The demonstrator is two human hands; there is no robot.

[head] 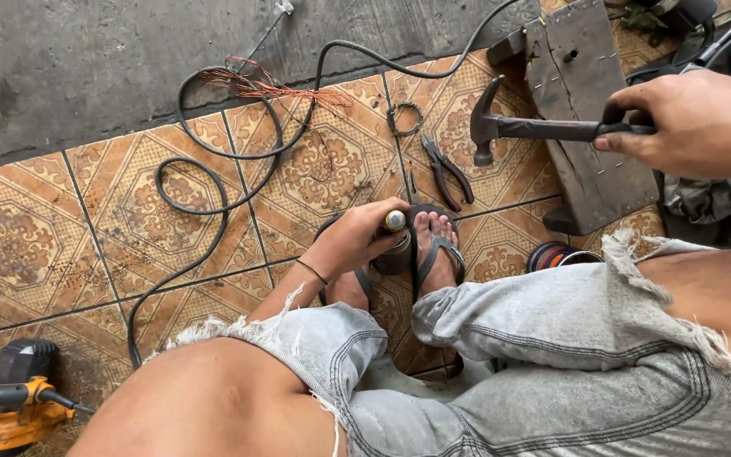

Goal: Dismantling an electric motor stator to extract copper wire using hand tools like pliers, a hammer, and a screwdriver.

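1. Head view, hands first: my right hand is clenched tight round the dark handle of a claw hammer, held up in the air with the steel head pointing left and down; fingers fully wrapped, no gap showing.
2. My left hand is closed in a fist round a short metal rod with a pale, shiny round top; it stands upright down between my feet, just beside the toes of the sandalled foot; the lower end goes into some dark round part I can't make out, since the hand hides most of it.
3. The hammer head hangs well above and to the right of the rod top, not touching.
4. Stuff around: patterned floor tiles in brown and cream, glazed and a bit grubby; a black rubbery cable looping across them; a tuft of bare copper wire, thin and frizzy; a pair of pliers with dark grips lying flat just past the toes.
5. A worn grey wooden block dotted with nail heads sits under the hammer; an orange power tool is at bottom left; frayed grey denim shorts fill the bottom.
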